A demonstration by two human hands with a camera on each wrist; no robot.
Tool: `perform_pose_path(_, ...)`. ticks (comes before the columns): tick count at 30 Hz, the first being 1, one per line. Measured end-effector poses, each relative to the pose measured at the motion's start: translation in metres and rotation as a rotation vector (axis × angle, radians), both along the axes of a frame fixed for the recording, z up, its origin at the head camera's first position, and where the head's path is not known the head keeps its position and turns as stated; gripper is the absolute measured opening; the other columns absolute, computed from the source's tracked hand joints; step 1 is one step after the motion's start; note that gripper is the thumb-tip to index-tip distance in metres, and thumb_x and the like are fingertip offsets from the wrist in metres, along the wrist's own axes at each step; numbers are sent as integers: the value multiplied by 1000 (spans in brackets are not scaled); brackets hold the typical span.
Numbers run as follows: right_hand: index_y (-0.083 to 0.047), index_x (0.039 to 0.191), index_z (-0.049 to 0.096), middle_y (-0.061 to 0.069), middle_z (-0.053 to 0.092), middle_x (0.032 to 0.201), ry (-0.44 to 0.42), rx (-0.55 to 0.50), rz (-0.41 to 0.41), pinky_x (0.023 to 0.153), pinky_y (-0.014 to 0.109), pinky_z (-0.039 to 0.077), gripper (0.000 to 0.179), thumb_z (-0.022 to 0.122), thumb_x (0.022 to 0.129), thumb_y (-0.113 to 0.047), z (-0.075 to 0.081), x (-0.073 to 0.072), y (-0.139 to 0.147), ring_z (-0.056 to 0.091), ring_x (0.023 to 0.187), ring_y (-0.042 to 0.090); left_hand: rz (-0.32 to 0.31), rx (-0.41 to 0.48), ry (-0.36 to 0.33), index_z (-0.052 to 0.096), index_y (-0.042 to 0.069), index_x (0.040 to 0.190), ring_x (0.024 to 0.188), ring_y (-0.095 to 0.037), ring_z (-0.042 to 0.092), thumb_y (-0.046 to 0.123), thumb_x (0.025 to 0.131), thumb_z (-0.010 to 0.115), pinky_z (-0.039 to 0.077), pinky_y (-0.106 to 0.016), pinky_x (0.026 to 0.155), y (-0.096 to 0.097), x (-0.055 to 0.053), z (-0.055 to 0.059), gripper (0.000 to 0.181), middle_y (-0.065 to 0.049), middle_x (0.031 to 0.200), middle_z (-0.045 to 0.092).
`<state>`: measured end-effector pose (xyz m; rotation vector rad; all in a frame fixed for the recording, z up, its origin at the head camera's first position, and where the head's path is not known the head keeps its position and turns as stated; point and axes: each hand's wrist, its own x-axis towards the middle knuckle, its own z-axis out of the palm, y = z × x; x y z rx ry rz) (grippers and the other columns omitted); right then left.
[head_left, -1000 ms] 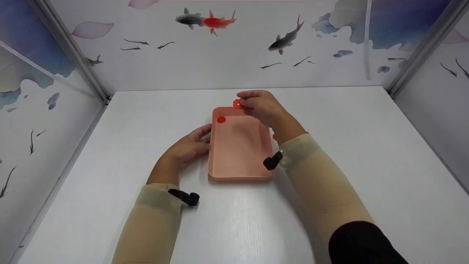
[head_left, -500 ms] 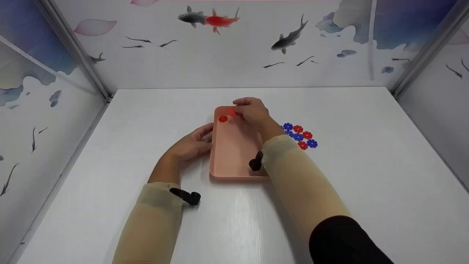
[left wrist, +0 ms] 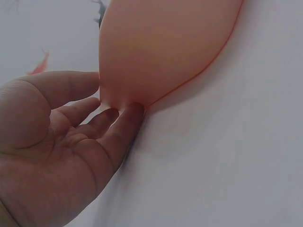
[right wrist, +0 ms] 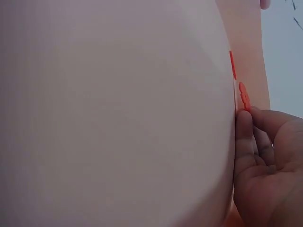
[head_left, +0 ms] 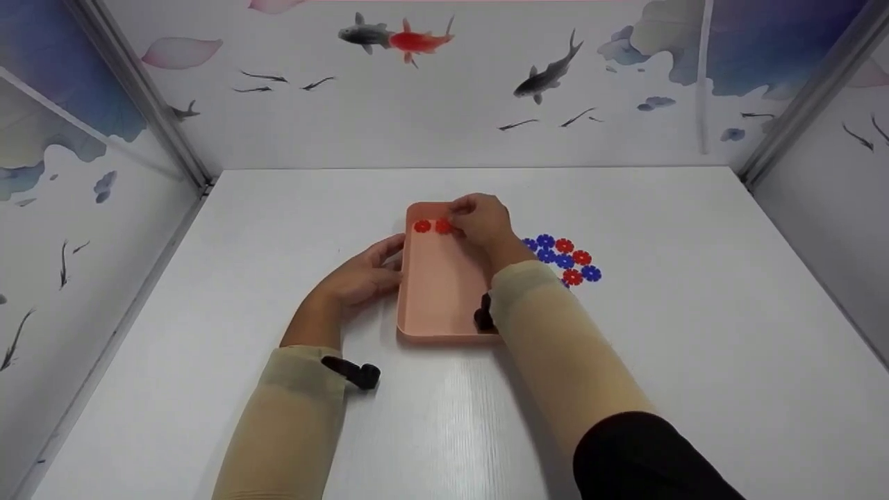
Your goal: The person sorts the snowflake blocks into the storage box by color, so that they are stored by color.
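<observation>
A pink tray (head_left: 444,292) lies on the table in the head view. My left hand (head_left: 362,276) rests its fingertips against the tray's left side; in the left wrist view the thumb and fingers (left wrist: 125,127) touch the outer wall without wrapping it. Over the tray's far end, my right hand (head_left: 484,222) pinches a red flower-shaped plastic disc (head_left: 442,226) between thumb and finger. The right wrist view shows this disc (right wrist: 244,96) edge-on, tilted at the fingertips. Beside it, a second red disc (head_left: 422,226) lies flat in the tray's far left corner.
Several blue and red flower-shaped discs (head_left: 565,261) are spread on the white table (head_left: 694,333) to the tray's right, partly behind the right forearm. Patterned panels (head_left: 430,104) wall the back and both sides.
My right hand has brought the red disc down from above the tray's far edge to beside the other red disc. More loose discs are visible at right. The left hand stays put.
</observation>
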<state>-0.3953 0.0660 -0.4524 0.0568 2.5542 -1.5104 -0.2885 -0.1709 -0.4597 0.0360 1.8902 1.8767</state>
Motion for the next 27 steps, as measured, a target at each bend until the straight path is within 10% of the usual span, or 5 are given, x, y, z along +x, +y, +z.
perform_pose_path(27, -25, 125, 75, 0, 73, 120, -39, 0, -15, 98, 33, 64, 22, 72, 103, -23, 6, 0, -6, 71, 108, 21, -9, -2, 7, 29, 27, 170, 161, -16, 39, 4, 98, 73, 44, -40, 126, -1, -1, 0, 88, 6, 177, 32)
